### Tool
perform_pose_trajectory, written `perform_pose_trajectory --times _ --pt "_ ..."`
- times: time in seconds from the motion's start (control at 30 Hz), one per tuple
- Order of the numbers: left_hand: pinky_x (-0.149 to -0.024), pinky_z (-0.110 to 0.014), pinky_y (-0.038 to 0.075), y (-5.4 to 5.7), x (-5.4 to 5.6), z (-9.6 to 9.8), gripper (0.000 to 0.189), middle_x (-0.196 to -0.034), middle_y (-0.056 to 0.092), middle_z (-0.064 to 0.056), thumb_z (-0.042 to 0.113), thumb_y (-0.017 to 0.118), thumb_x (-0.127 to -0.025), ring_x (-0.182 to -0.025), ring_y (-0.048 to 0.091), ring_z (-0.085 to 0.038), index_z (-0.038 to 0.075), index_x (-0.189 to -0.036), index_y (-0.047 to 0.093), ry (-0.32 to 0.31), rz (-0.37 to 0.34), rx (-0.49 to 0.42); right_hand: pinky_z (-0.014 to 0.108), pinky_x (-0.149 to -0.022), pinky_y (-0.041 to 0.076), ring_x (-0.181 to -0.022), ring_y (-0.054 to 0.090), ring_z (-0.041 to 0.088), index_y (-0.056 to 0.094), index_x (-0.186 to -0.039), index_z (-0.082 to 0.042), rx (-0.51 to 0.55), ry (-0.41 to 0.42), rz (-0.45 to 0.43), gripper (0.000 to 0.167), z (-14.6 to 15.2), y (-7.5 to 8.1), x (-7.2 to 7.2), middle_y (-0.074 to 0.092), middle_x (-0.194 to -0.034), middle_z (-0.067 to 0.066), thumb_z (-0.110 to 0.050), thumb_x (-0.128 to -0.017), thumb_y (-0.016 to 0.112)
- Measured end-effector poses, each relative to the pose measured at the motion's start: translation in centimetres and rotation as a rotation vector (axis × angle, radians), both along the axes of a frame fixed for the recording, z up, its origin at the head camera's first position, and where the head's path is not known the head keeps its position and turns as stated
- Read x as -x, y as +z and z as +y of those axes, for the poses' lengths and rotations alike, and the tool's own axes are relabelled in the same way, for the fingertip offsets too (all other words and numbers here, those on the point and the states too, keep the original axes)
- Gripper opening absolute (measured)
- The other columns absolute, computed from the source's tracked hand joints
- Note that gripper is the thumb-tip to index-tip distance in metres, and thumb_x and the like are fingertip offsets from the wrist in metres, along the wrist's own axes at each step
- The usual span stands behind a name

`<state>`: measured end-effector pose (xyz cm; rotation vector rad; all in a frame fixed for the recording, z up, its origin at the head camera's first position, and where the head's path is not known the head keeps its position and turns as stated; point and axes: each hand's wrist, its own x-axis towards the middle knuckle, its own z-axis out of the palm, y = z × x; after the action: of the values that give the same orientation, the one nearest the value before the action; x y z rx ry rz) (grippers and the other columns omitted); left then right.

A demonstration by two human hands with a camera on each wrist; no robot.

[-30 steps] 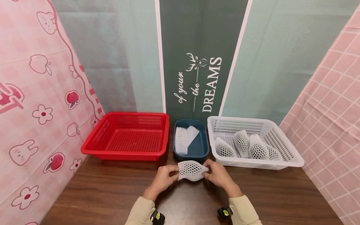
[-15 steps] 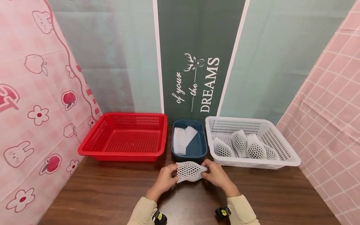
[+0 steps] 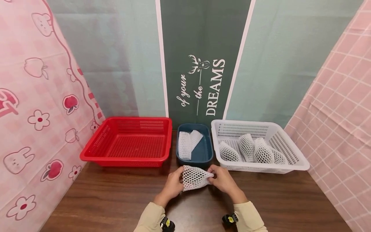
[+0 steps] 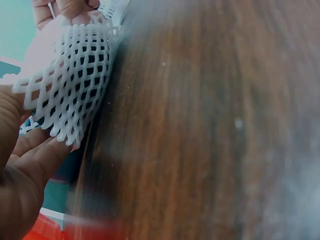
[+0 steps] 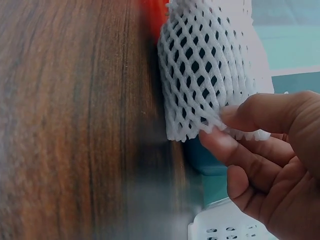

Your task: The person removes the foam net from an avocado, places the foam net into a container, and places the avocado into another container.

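Note:
A white foam fruit net [image 3: 195, 178] is stretched between my two hands just above the table, in front of the blue bin. Something dark shows through its mesh; its kind cannot be made out. My left hand [image 3: 172, 185] holds the wide left end, thumb and fingers at the rim [image 4: 50, 117]. At the gathered right end, my right hand [image 3: 223, 179] pinches the net's edge between thumb and fingertips [image 5: 220, 142]. The blue bin [image 3: 203, 161] holds flat foam nets [image 3: 184, 146].
A red basket [image 3: 124, 158] stands on the left of the wooden table [image 3: 116, 199]. On the right, a white basket [image 3: 290, 166] contains several net-wrapped things [image 3: 263, 153]. Cloth hangings [image 3: 121, 64] close off the back and both sides.
My left hand has moved slightly right and turned, tilting the net's wide end. My right hand keeps its pinch nearly in place. The head view has shifted a little.

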<state>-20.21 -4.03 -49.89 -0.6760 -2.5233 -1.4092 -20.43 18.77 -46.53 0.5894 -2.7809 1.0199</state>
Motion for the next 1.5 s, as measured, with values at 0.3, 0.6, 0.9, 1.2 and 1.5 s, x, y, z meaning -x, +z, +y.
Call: perform_pose_trajectory --times 0.3,0.6,0.9,1.2,1.5 --pt "-0.058 -0.025 0.047 -0.4 0.0 -0.3 0.044 -0.078 0.052 0.005 -0.020 0.049 -0.054 -0.071 0.046 -0.007 0.007 -0.088 0.056 -0.023 0.007 -0.013 0.025 -0.056 0.043 -0.061 0.051 0.011 0.058 -0.078 -0.014 0.015 0.017 0.017 0.023 -0.1 -0.2 -0.2 0.058 -0.071 -0.006 0.004 -0.070 0.071" --pt "-0.060 -0.022 0.040 -0.4 0.1 -0.5 0.042 -0.077 0.049 0.005 -0.019 0.053 -0.055 -0.071 0.044 -0.010 0.007 -0.088 0.050 -0.005 0.050 0.020 0.024 -0.055 0.044 -0.062 0.052 0.011 0.061 -0.081 -0.012 0.033 0.017 -0.012 0.022 -0.2 0.3 0.0 0.059 -0.074 -0.005 0.005 -0.072 0.071" --pt "-0.064 -0.026 0.050 0.2 -0.2 -1.1 0.042 -0.085 0.059 -0.003 -0.020 0.052 -0.056 -0.078 0.056 -0.014 0.004 -0.091 0.053 -0.044 -0.061 -0.087 0.024 -0.055 0.046 -0.064 0.055 0.011 0.061 -0.081 -0.011 0.035 0.022 -0.025 0.020 0.0 0.6 -0.3 0.061 -0.075 -0.003 0.006 -0.074 0.070" --pt "-0.075 -0.042 0.051 1.2 -0.6 -2.5 0.050 -0.104 0.057 -0.022 -0.019 0.069 -0.066 -0.092 0.060 -0.038 -0.005 -0.111 0.055 -0.097 -0.170 -0.259 0.023 -0.053 0.045 -0.061 0.053 0.005 0.061 -0.077 -0.013 0.021 0.005 0.050 0.021 0.6 1.2 -0.4 0.058 -0.070 -0.008 0.005 -0.071 0.071" --pt "-0.076 -0.047 0.049 3.7 -2.2 -3.6 0.049 -0.110 0.055 -0.026 -0.015 0.075 -0.066 -0.092 0.058 -0.041 -0.011 -0.110 0.053 -0.107 -0.220 -0.275 0.024 -0.054 0.044 -0.061 0.050 0.007 0.060 -0.077 -0.012 -0.002 -0.013 0.018 0.021 0.8 0.7 -0.4 0.055 -0.068 -0.008 0.005 -0.072 0.071"
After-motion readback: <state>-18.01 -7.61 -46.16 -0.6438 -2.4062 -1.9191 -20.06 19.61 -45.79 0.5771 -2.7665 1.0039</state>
